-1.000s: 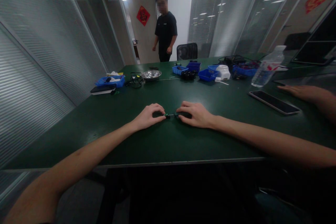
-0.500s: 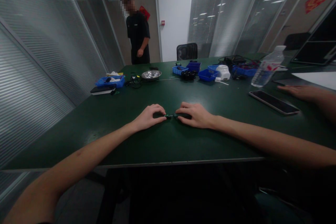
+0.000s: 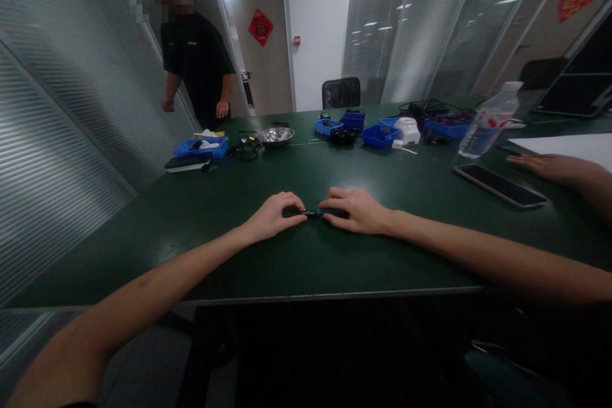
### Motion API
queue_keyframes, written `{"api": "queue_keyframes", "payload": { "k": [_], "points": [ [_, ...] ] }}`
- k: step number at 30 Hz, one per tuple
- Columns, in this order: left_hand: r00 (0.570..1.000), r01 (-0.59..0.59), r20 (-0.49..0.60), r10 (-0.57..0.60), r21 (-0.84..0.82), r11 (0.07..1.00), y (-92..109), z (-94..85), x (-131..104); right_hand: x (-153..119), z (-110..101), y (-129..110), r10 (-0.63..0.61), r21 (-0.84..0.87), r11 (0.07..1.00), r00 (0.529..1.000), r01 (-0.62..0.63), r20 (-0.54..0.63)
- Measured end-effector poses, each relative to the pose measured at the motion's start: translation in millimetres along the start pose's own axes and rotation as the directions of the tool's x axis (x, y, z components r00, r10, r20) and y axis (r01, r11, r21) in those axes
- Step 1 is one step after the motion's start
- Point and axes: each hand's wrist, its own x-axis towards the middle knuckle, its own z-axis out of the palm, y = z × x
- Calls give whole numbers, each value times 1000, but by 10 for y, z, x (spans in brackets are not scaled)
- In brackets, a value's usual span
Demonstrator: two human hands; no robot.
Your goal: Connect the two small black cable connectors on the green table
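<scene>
My left hand (image 3: 273, 217) rests on the green table (image 3: 296, 268), its thumb and fingertips pinching a small dark piece with green on it (image 3: 310, 213). Opposite it, my right hand (image 3: 357, 211) pinches a second small dark piece (image 3: 320, 211) between thumb and fingers. The two pieces meet end to end between my fingertips. They are too small and dark for me to tell their kind, and my fingers cover part of each.
A phone (image 3: 500, 185) and water bottle (image 3: 488, 121) are at right, beside another person's hand (image 3: 559, 169). Blue trays (image 3: 379, 136), a metal bowl (image 3: 276, 136) and cables (image 3: 246, 148) stand farther back. Someone in black (image 3: 196, 64) stands beyond the table.
The two small pieces have come together; the pale metallic bit between them no longer shows. My left hand has shifted slightly right. The standing person has moved left and nearer.
</scene>
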Motion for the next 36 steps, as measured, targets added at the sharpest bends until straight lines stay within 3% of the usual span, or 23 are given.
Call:
{"api": "queue_keyframes", "payload": {
  "k": [21,36],
  "points": [
    [998,57,3,-57,-47,997,9,-9,14,15,-3,-30,11,-12,1000,1000,-11,17],
    [1000,20,-18,-21,-27,999,-93,18,13,15,15,-23,68,-1,998,998,-68,9]
  ]
}}
